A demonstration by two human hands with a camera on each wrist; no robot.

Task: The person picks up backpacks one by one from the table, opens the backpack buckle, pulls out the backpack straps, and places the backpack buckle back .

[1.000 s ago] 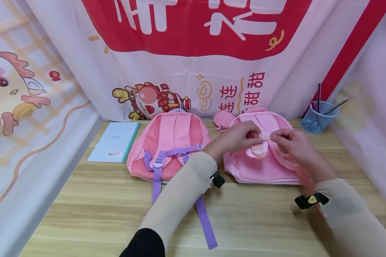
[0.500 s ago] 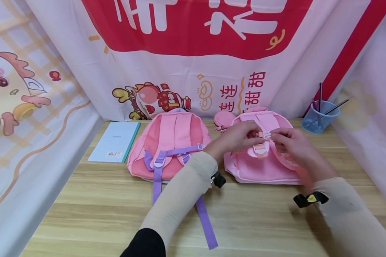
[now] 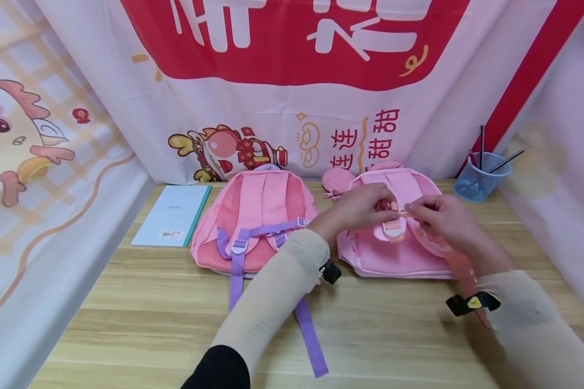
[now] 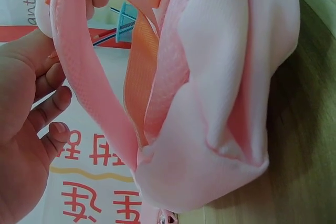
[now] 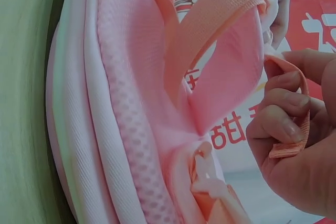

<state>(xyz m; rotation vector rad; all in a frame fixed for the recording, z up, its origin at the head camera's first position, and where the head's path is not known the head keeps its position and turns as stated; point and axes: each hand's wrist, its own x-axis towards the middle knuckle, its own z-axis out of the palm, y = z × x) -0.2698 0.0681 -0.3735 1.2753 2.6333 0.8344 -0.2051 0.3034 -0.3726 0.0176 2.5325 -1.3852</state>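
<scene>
On the right of the table lies a light-pink backpack (image 3: 394,262), its padded straps facing up. My left hand (image 3: 357,208) grips the upper end of one padded shoulder strap (image 4: 84,77), from which wide orange webbing (image 5: 215,24) loops. A white slide buckle (image 3: 392,229) sits just below that hand. Close beside it, my right hand (image 3: 440,216) curls its fingers round a narrow orange strap (image 5: 289,150), whose folded end shows under the fingers. The fingertips nearly meet over the backpack. The small fitting between them is mostly hidden.
Left of my left forearm lies a second pink backpack (image 3: 263,216) with purple straps (image 3: 311,337) trailing forward. A light-blue notebook (image 3: 172,216) is at the far left. A blue pen cup (image 3: 482,181) stands at the back right. A round pink pouch (image 3: 338,180) touches the backpack.
My right fingertips have shifted slightly toward the left hand, and the white fitting between the hands shows less than half a second ago. The left hand has stayed nearly still.
</scene>
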